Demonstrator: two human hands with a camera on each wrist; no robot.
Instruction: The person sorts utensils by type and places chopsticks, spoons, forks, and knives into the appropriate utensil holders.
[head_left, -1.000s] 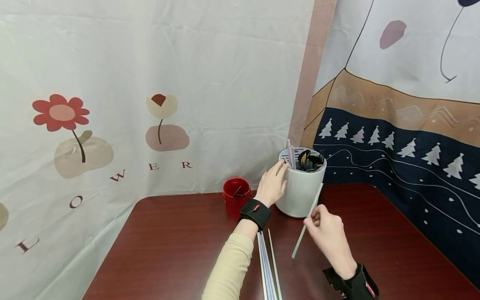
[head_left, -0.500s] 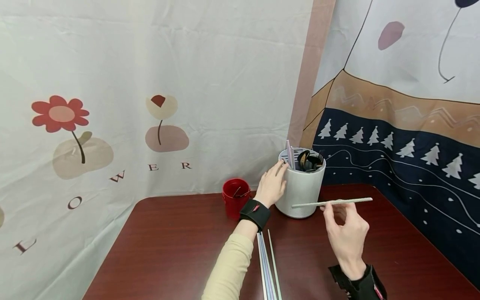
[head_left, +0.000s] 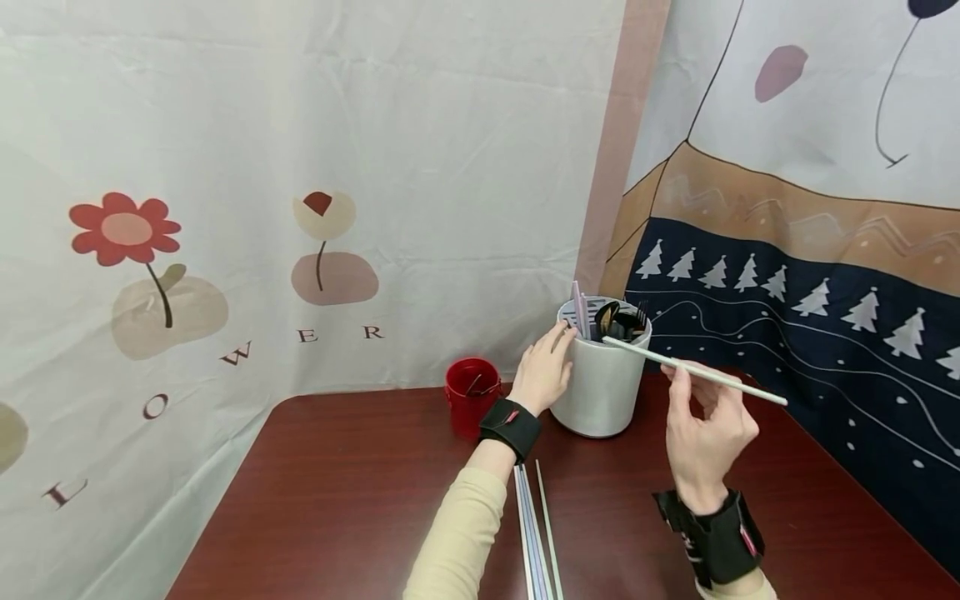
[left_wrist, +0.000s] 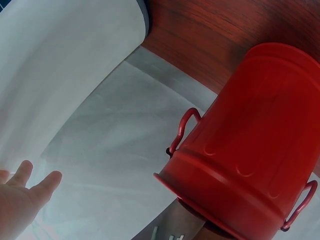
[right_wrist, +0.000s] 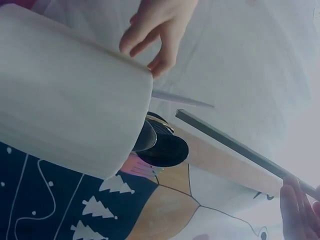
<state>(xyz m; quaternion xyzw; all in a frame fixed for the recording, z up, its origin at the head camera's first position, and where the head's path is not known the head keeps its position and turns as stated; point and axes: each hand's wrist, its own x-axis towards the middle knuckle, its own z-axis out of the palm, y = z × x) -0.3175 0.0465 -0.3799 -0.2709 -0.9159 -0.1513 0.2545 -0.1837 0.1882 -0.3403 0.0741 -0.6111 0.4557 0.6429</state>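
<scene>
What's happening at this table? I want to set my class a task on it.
A person holds a pale stick in their right hand, its far end near the white pot but not inside. Their left hand touches the pot's rim. The pot already holds dark spoons. More sticks lie on the table, and a red bucket stands beside the left wrist.

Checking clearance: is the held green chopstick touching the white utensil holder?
Apart: right wrist view shows a clear gap between held green chopstick and white utensil holder.
</scene>
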